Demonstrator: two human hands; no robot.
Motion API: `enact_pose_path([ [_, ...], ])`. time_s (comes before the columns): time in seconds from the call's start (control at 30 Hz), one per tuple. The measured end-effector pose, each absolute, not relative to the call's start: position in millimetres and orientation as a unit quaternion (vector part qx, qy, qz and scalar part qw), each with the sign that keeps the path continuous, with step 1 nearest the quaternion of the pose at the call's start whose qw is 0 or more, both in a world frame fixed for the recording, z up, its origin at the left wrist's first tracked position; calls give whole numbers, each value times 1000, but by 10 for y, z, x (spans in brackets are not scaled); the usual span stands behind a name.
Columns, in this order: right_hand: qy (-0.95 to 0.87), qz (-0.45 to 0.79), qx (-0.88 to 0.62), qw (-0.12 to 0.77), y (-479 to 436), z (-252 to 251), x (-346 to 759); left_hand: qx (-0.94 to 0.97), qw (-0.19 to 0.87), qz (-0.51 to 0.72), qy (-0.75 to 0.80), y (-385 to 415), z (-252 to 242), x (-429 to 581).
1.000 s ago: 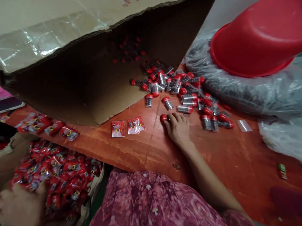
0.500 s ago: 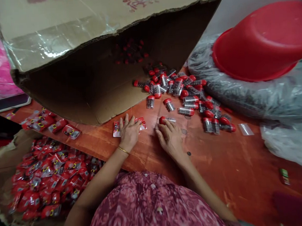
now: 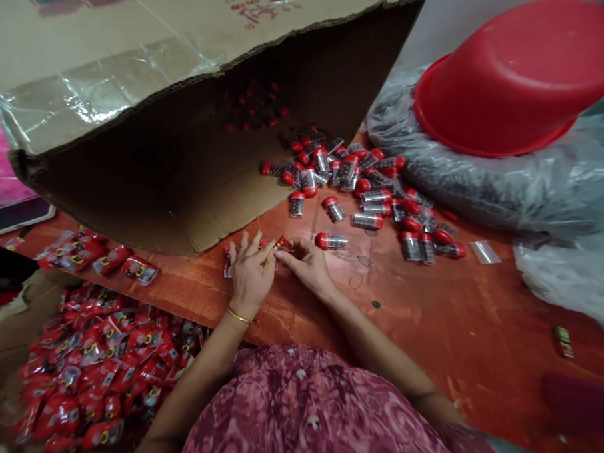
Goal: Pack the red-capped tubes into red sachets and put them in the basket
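Note:
Both my hands meet at the table's near middle. Between my left hand (image 3: 252, 272) and my right hand (image 3: 308, 265), a small red printed label (image 3: 283, 242) is lifted and partly hidden by the fingers. Thumb and index finger of my right hand pinch its right end, while my left hand's thumb and index close on it from the left and the other fingers spread out. Beneath my left hand lie flat red printed labels (image 3: 227, 262), mostly covered. Just right of my right hand rests a clear vial with a red cap (image 3: 331, 240) and dark contents.
A large cardboard box (image 3: 196, 224) lies open towards me, with several red-capped vials (image 3: 347, 168) spilling out. Wrapped red packs (image 3: 102, 355) fill a carton at lower left. A red tub (image 3: 496, 84) sits on a plastic-wrapped bundle (image 3: 470, 186). A phone (image 3: 18, 215) lies far left.
My right hand has left the red-capped vial and moved left to the labels. A label's end is now raised between the fingers of both hands.

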State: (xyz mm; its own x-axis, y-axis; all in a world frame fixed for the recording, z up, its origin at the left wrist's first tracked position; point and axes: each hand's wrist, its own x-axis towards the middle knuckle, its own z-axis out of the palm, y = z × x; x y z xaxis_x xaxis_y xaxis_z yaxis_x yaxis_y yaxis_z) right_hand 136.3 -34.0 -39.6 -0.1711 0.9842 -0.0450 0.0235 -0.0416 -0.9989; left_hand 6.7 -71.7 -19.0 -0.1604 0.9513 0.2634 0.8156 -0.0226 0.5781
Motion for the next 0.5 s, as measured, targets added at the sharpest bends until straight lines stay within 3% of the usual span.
enact_pose_path([
  [0.1,-505,583,-445,455,-320,-336,1294,580,183,384,695,-720,-144,71],
  [0.23,-521,585,-441,438,-336,-288,1297,453,372,447,676,-633,-196,40],
  [0.3,-524,584,-453,423,-330,-302,1318,436,405,446,669,-574,-230,7],
  [0.5,-518,535,-511,429,-255,-331,1475,599,193,192,753,-500,-149,-16],
])
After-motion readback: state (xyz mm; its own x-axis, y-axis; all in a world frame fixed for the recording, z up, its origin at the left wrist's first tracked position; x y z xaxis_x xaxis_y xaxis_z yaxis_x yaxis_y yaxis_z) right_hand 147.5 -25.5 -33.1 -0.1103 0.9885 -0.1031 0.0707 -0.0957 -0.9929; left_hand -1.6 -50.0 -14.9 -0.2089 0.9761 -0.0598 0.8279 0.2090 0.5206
